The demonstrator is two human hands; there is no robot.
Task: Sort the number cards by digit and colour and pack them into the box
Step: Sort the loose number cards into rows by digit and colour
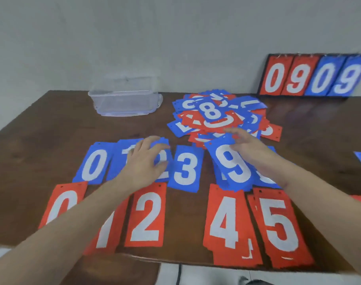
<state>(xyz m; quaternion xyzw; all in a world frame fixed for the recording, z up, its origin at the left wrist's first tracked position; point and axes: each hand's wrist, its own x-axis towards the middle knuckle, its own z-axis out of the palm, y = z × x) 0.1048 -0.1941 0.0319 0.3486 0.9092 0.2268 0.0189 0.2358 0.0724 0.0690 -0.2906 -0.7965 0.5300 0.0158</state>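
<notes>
Nearest, flat red 4 card (224, 223) at six o'clock. Left hand (146, 161) rests spread on blue 2 card (162, 159); right hand (249, 149) pinches blue 9 card (231, 165). Clear plastic box (124, 103) at eleven o'clock on dark wooden tabletop (52, 130).

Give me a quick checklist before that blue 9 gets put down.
1. Blue 9 card pinched by right hand: ok.
2. Left hand resting on the blue 2 pile, holding nothing: ok.
3. Free spot for blue 9s: cannot tell.
4. Blue row under the 9 readable: not ok, covered.
5. Clear box empty: ok.
6. Unsorted heap finished: not ok.
</notes>
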